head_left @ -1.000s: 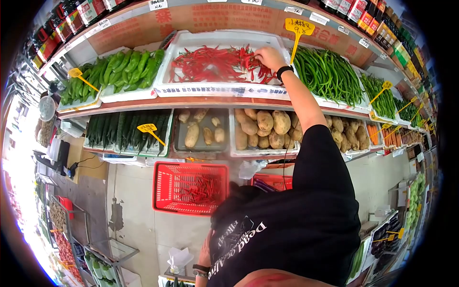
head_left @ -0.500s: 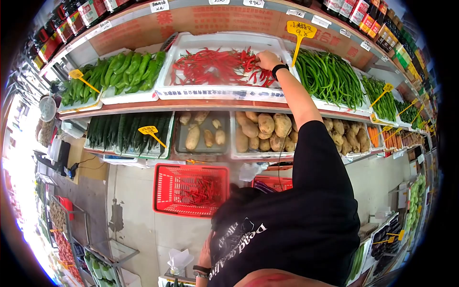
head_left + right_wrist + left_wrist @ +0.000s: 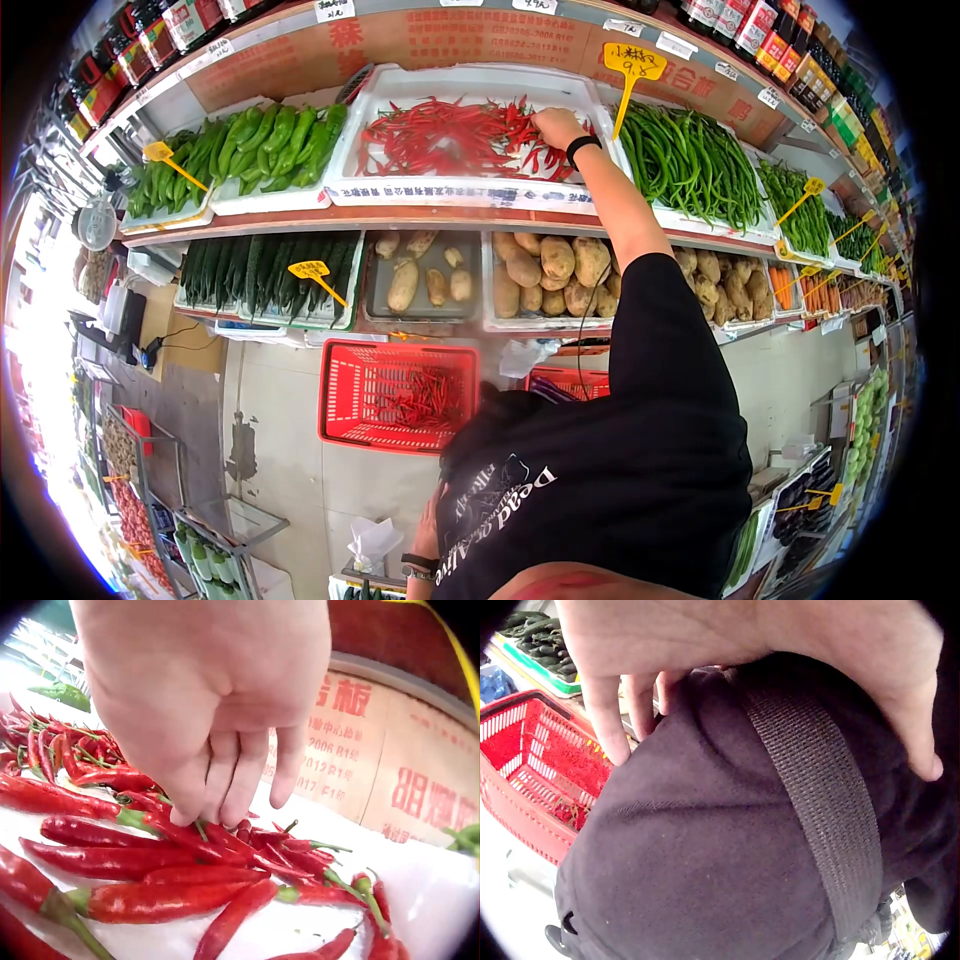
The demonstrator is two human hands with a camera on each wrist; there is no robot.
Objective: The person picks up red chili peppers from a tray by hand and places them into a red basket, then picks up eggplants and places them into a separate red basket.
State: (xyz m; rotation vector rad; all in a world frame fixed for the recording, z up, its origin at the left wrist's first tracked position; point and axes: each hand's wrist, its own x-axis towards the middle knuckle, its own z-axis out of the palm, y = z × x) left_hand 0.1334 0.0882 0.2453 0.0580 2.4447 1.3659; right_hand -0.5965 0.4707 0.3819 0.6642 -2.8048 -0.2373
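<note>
In a white foam tray (image 3: 345,150) on the upper shelf lie many red chili peppers (image 3: 430,130). My right hand (image 3: 560,128) reaches into the right part of that tray. In the right wrist view, its thumb and fingertips pinch at a red chili pepper (image 3: 199,844) among several others with green stems. My left hand (image 3: 742,637) rests on a dark fabric bag with a woven strap (image 3: 817,780), its fingers spread over the cloth. On the floor stands a red plastic basket (image 3: 335,395) with a heap of red chili peppers (image 3: 425,398) inside.
Green peppers (image 3: 270,150) sit left of the chili tray, and long green chilies (image 3: 690,160) sit right of it. A yellow price sign (image 3: 634,64) stands between. Cucumbers (image 3: 265,275) and potatoes (image 3: 560,265) fill the lower shelf. Bottles (image 3: 190,22) line the shelf above.
My right hand stays among the chili peppers, shifting slightly left and toward the front of the tray. My left hand and the basket stay about where they were.
</note>
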